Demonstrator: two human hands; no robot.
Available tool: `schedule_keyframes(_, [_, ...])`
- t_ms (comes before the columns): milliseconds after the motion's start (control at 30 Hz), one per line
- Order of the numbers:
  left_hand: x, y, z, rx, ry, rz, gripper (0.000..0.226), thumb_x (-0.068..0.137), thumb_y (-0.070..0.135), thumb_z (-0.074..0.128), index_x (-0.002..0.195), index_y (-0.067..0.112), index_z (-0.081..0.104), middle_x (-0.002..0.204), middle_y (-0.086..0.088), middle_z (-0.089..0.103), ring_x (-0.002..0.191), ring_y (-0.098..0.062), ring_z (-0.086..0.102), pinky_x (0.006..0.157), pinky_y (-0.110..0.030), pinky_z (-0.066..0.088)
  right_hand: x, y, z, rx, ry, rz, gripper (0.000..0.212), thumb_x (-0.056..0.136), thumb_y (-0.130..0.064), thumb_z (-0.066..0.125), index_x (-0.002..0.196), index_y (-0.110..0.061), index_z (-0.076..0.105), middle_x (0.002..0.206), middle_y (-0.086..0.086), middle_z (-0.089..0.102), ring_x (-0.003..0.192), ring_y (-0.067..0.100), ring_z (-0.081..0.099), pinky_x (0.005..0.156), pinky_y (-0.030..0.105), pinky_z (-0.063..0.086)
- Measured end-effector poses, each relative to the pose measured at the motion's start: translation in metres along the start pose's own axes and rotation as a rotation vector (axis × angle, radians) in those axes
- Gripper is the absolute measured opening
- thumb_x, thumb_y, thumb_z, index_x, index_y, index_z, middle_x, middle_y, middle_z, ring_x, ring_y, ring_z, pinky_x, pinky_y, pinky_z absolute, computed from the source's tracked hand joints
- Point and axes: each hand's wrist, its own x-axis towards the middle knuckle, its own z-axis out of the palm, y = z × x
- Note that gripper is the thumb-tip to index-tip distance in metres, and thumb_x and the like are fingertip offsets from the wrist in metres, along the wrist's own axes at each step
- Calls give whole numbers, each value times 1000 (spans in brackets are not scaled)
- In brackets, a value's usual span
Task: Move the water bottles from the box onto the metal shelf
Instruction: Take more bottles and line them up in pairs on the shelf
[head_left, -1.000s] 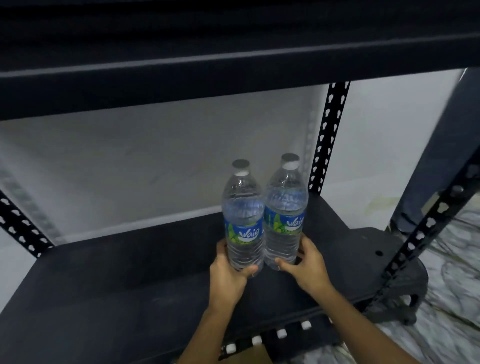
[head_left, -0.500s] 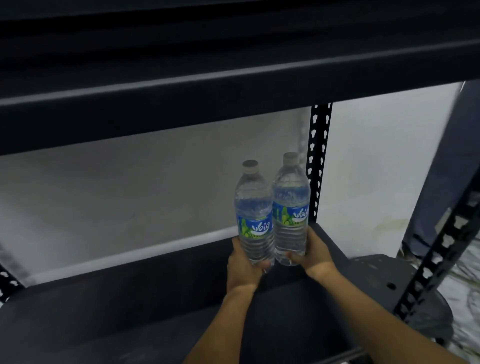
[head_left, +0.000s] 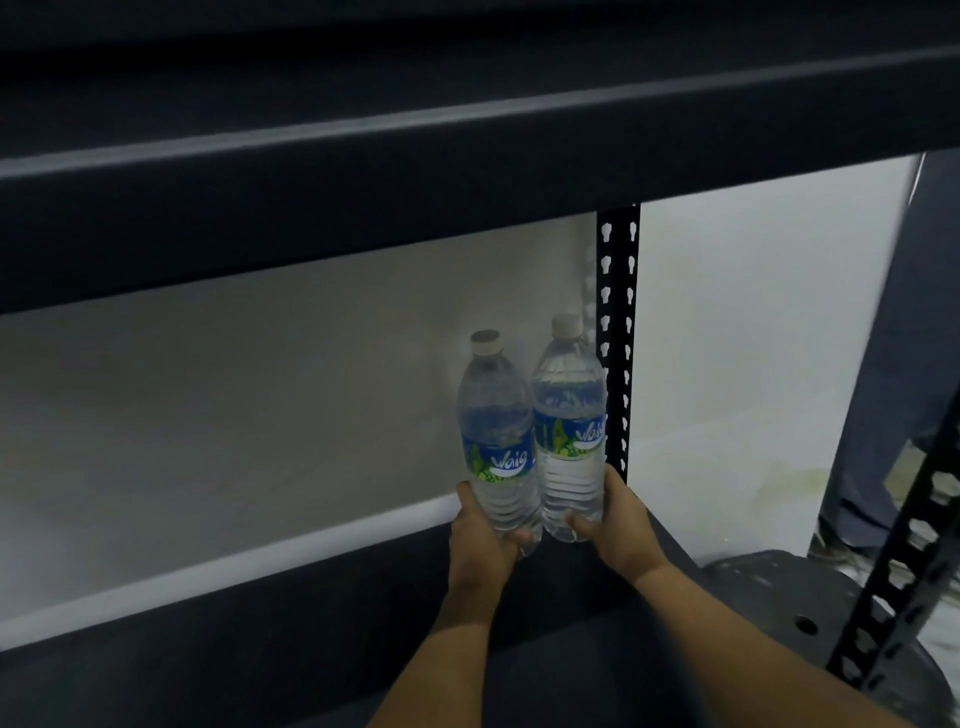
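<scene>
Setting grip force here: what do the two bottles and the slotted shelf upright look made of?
Left bottle and right bottle: seemingly thin clear plastic, glossy, with ribbed lower walls and water visible through them. Slotted upright: probably metal, matte dark paint, with punched keyhole slots.

forearms extended forward, left grip (head_left: 485, 540) clasping left bottle (head_left: 496, 415), right grip (head_left: 621, 525) clasping right bottle (head_left: 569, 395)

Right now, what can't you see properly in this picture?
1. Head view: the bases of the left water bottle and right water bottle are mostly covered by the left hand and right hand, so I cannot tell if they rest on the metal shelf.
2. Head view: the small print on the labels is too small to read.
3. Head view: the box is outside the frame.
</scene>
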Motion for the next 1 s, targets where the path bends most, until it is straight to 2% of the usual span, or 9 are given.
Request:
schedule_keyframes(67, [5,-1,2,12,7,-13,69,69,8,83,121,20,40,111,-1,63,100,-22,65,80,-41,61,3,1,1,9,-2,-8,61,69,-11,83,123,-18,54,116,-4,66,107,8,62,92,29,52])
schedule_keyframes(133, [7,-3,4,15,9,-22,67,69,5,82,120,19,41,111,-1,62,99,-22,64,75,-35,61,5,4,1,-4,-6,-6,62,70,-8,82,123,-17,53,117,-3,65,108,9,61,91,23,50])
schedule_keyframes(300, [8,-10,5,33,21,-17,66,68,7,83,115,24,41,112,0,64,100,-22,66,78,-39,62,4,7,0,-40,-12,-9,61,68,-8,82,121,-20,54,116,-4,66,108,11,61,93,28,50])
schedule_keyframes(467, [6,-10,3,-3,-21,-4,71,71,4,84,121,26,39,112,5,61,102,-15,62,64,-10,53,1,8,0,-54,-4,-20,63,70,-8,81,126,-19,53,118,-3,65,110,12,60,94,27,48])
schedule_keyframes(600, [-3,-13,1,-37,-65,23,74,76,10,83,129,28,35,117,15,57,106,-1,58,91,-15,51,-10,6,0,-82,3,-36,60,75,-7,76,129,-16,50,118,0,64,110,15,59,89,25,45])
schedule_keyframes(667, [-15,-17,-1,10,-79,22,71,81,15,79,137,21,35,130,7,56,118,-8,57,97,-15,45,-19,4,-1,-113,6,-31,52,79,-9,72,127,-16,52,117,2,64,110,18,60,87,25,45])
schedule_keyframes(800, [-55,-22,-10,295,-170,-113,73,91,28,65,152,22,26,153,2,40,137,-18,45,112,-30,38,-54,1,-6,-249,-48,20,50,86,-14,66,132,-18,50,125,2,59,114,17,54,93,27,43])
schedule_keyframes(900, [-93,-26,-23,530,-219,3,63,95,42,56,150,21,34,151,1,42,136,-18,44,115,-31,35,-88,5,-9,-492,-123,20,57,88,-22,63,140,-12,43,138,7,52,126,26,47,105,35,39])
schedule_keyframes(1000, [-136,-30,-42,676,-234,38,56,96,51,47,146,26,41,152,4,42,140,-17,39,120,-35,27,-121,10,-10,-689,-184,-29,49,89,-25,62,134,-8,53,137,11,53,127,29,47,110,39,36])
